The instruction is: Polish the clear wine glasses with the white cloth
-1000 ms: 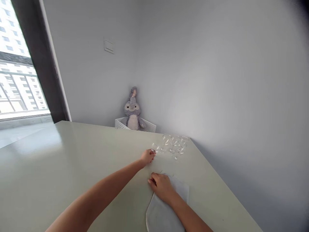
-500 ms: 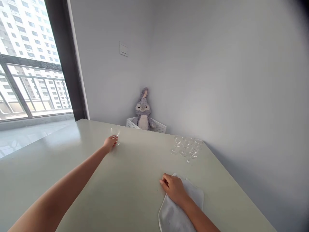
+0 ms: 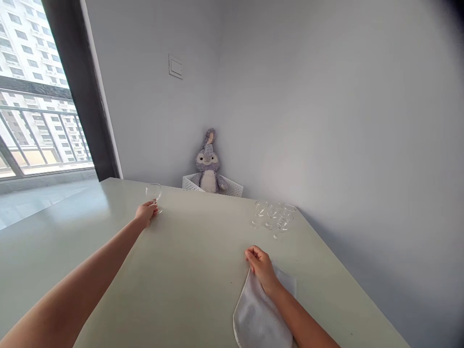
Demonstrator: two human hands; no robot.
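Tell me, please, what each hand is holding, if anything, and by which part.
The left hand holds a clear glass by the stem. Whether the right hand, at the grey cloth's far edge, grips it cannot be told.

a pale table (image 3: 181, 275) carries a cluster of clear glasses (image 3: 274, 210) and a grey cloth (image 3: 259, 316).

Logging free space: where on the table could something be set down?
The table is open between the left hand with its stemmed glass and the right hand over the gray cloth, also left of the left forearm. Crowded: the far right, with clustered glasses.
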